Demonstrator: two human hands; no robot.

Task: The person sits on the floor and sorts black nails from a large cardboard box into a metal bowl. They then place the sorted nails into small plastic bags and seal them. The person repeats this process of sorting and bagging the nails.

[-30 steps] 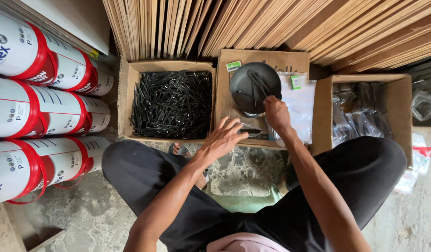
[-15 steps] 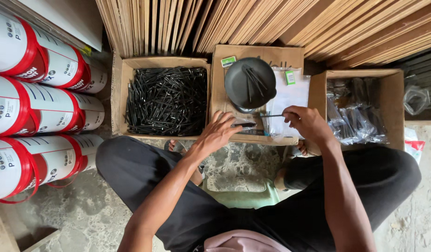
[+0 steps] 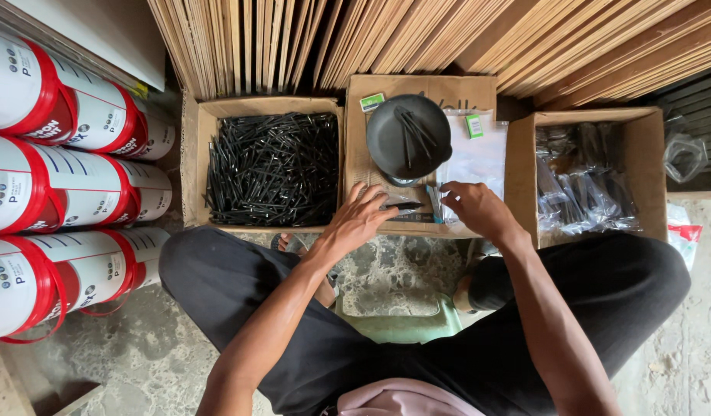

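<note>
From the head camera: the left hand [image 3: 358, 221] lies flat and spread on the middle box [image 3: 371, 166], pinning a small black stick [image 3: 405, 206]; the right hand [image 3: 476, 209] curls over clear bags [image 3: 479, 158], grip unclear; a black bowl [image 3: 408, 137] sits close for reach.
</note>
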